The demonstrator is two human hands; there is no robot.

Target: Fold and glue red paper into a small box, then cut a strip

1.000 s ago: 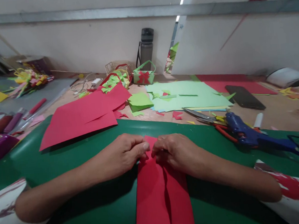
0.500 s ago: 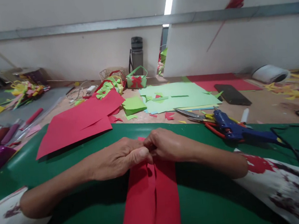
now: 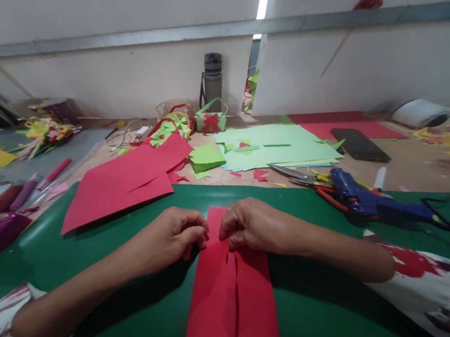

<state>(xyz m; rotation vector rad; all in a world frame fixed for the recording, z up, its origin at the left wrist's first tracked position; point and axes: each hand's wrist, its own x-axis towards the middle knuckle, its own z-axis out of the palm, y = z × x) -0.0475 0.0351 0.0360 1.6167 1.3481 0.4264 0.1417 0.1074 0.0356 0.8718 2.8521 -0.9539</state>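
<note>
A long red paper sheet point(image 3: 228, 303) lies on the green cutting mat point(image 3: 98, 235), its two long sides folded in so that they meet along a centre seam. My left hand point(image 3: 176, 237) rests curled at the sheet's top left, fingertips pinching the left flap's edge. My right hand point(image 3: 253, 226) presses curled fingers on the top right flap. A small gap of red paper shows between the two hands.
Loose red sheets point(image 3: 124, 179) lie at the mat's far left, light green sheets point(image 3: 273, 146) behind. Scissors point(image 3: 299, 175) and a blue glue gun point(image 3: 368, 204) with its cord sit to the right. A phone point(image 3: 359, 145), a grey bottle point(image 3: 213, 81) and a small paper basket point(image 3: 211, 120) stand further back.
My hands, pressed together over the paper's top half a second ago, have drawn apart to either side of the seam. The flaps lie flatter than a second ago.
</note>
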